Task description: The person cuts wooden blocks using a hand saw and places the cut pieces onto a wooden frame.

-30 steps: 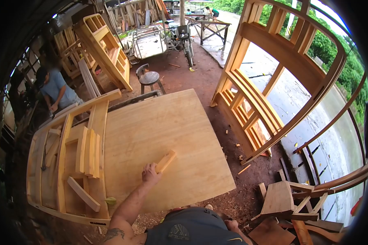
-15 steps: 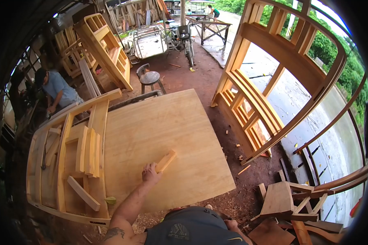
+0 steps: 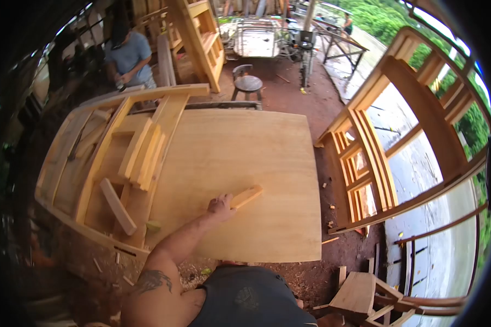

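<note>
My left hand (image 3: 221, 207) is closed around the near end of a short wooden block (image 3: 248, 197). The block lies against a broad plywood panel (image 3: 234, 152), slanting up and to the right. Only a sliver of skin shows at the right side of my dark shirt, where my right hand (image 3: 299, 303) seems to be; its fingers are hidden. Left of the panel is a wooden frame (image 3: 87, 196) with several loose pieces of wood on it. One of those, a short slat (image 3: 117, 207), lies at a slant close to the panel's left edge.
A co-worker in a blue shirt (image 3: 133, 54) is busy at the back left. A stool (image 3: 247, 84) stands beyond the panel. A tall wooden frame (image 3: 365, 163) rises on the right, with wooden furniture parts (image 3: 354, 291) below it. Farther back is a motorcycle (image 3: 305, 49).
The view has turned, so the surroundings sit differently. My left hand still holds the block on the panel, now a little farther right in view. Less of my right hand shows.
</note>
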`<action>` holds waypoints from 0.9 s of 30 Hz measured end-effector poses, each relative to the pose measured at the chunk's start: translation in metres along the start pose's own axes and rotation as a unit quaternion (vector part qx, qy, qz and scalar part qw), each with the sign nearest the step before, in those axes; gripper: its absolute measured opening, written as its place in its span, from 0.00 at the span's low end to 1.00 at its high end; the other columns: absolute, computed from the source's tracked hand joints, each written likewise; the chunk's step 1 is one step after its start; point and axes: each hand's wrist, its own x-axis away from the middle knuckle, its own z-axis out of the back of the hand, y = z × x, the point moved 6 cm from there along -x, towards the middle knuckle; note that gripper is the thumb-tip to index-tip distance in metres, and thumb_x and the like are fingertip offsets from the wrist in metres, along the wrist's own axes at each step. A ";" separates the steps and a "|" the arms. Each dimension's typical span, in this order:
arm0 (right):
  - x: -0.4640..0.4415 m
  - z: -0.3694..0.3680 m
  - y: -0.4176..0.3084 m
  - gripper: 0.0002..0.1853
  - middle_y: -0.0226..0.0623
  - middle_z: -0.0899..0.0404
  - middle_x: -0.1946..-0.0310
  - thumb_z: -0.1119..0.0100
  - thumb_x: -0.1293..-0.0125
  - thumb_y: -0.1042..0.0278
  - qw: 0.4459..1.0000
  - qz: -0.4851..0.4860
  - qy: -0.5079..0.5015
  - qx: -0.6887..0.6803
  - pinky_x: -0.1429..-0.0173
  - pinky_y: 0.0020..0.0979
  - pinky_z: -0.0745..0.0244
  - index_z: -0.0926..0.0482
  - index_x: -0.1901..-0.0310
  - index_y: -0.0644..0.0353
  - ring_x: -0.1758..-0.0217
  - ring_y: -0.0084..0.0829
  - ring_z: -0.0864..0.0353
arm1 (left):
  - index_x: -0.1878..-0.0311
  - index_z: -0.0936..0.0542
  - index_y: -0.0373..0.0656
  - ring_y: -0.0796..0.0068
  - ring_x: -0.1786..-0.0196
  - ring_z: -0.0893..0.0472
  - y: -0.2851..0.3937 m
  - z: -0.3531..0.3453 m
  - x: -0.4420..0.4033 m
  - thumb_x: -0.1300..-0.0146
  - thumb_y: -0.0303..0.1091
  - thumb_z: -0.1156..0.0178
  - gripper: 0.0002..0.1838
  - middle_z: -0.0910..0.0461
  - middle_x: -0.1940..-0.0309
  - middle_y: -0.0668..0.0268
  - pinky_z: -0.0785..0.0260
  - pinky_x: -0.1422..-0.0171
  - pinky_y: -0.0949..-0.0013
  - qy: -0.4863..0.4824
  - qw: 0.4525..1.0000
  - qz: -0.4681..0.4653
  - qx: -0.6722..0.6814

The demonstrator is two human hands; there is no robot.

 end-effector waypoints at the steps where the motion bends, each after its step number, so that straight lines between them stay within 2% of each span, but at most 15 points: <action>1: -0.016 -0.006 0.012 0.19 0.37 0.11 0.45 0.49 0.23 0.46 1.000 0.000 0.009 0.009 0.44 0.45 0.16 0.13 0.41 0.41 0.44 0.45 0.11 | 0.37 0.23 0.44 0.51 0.36 0.19 -0.001 0.001 0.002 0.39 0.50 0.29 0.31 0.20 0.41 0.51 0.24 0.34 0.48 0.018 1.000 -0.017 -0.008; 4: -0.034 -0.002 0.020 0.19 0.38 0.11 0.45 0.48 0.23 0.46 0.999 -0.008 0.023 0.027 0.44 0.45 0.16 0.13 0.42 0.42 0.43 0.45 0.11 | 0.37 0.23 0.42 0.49 0.39 0.18 0.000 0.019 0.020 0.39 0.49 0.29 0.31 0.19 0.42 0.51 0.23 0.35 0.48 0.082 0.996 -0.047 0.004; 8: -0.041 0.008 0.009 0.19 0.38 0.11 0.45 0.48 0.24 0.46 0.998 -0.018 0.034 0.042 0.44 0.46 0.16 0.13 0.42 0.42 0.43 0.45 0.11 | 0.42 0.19 0.41 0.49 0.39 0.18 -0.023 0.075 0.039 0.42 0.48 0.27 0.29 0.19 0.45 0.51 0.22 0.36 0.49 0.121 0.992 0.001 0.018; 14: -0.055 0.014 -0.002 0.19 0.39 0.10 0.45 0.47 0.25 0.46 0.997 -0.022 0.046 0.055 0.44 0.47 0.16 0.13 0.43 0.43 0.42 0.45 0.11 | 0.47 0.17 0.40 0.47 0.43 0.16 -0.112 0.196 0.048 0.45 0.42 0.25 0.25 0.17 0.50 0.51 0.20 0.42 0.47 0.279 0.958 0.068 0.016; 16: -0.062 0.014 -0.003 0.19 0.39 0.10 0.45 0.47 0.25 0.46 0.997 -0.020 0.052 0.057 0.44 0.47 0.16 0.13 0.43 0.43 0.42 0.46 0.10 | 0.49 0.18 0.39 0.45 0.43 0.16 -0.147 0.238 0.039 0.46 0.41 0.26 0.23 0.17 0.49 0.48 0.20 0.42 0.46 0.326 0.941 0.090 0.001; 19: -0.077 0.010 0.000 0.19 0.39 0.10 0.45 0.47 0.26 0.46 0.997 -0.021 0.057 0.057 0.43 0.47 0.16 0.13 0.44 0.44 0.42 0.46 0.10 | 0.45 0.19 0.40 0.46 0.41 0.17 -0.194 0.287 0.014 0.43 0.40 0.30 0.23 0.19 0.47 0.49 0.21 0.38 0.47 0.347 0.921 0.150 -0.094; 20: -0.076 0.010 -0.002 0.19 0.39 0.10 0.45 0.47 0.26 0.46 0.996 -0.019 0.058 0.065 0.43 0.47 0.16 0.13 0.44 0.44 0.41 0.46 0.10 | 0.44 0.19 0.41 0.45 0.39 0.18 -0.209 0.301 0.002 0.42 0.40 0.31 0.23 0.21 0.42 0.48 0.21 0.38 0.46 0.328 0.922 0.172 -0.115; 23: -0.076 0.011 -0.013 0.20 0.40 0.10 0.45 0.46 0.26 0.46 0.989 0.036 0.040 0.134 0.42 0.48 0.17 0.13 0.43 0.43 0.40 0.46 0.11 | 0.44 0.20 0.41 0.46 0.37 0.20 -0.247 0.319 -0.032 0.42 0.43 0.24 0.26 0.21 0.43 0.51 0.22 0.36 0.48 0.370 0.886 0.182 -0.215; 25: -0.076 0.009 -0.025 0.21 0.40 0.11 0.44 0.47 0.25 0.45 0.973 0.098 0.041 0.206 0.39 0.49 0.18 0.14 0.40 0.41 0.39 0.46 0.11 | 0.39 0.21 0.41 0.46 0.32 0.24 -0.254 0.314 -0.038 0.41 0.48 0.23 0.32 0.25 0.37 0.51 0.25 0.33 0.46 0.317 0.907 0.212 -0.176; 27: -0.071 0.010 -0.017 0.21 0.39 0.11 0.44 0.44 0.27 0.45 0.991 -0.006 0.133 0.007 0.39 0.49 0.18 0.14 0.39 0.39 0.39 0.46 0.12 | 0.34 0.22 0.42 0.45 0.29 0.28 -0.267 0.298 -0.041 0.40 0.51 0.23 0.36 0.28 0.32 0.51 0.28 0.30 0.42 0.257 0.929 0.220 -0.152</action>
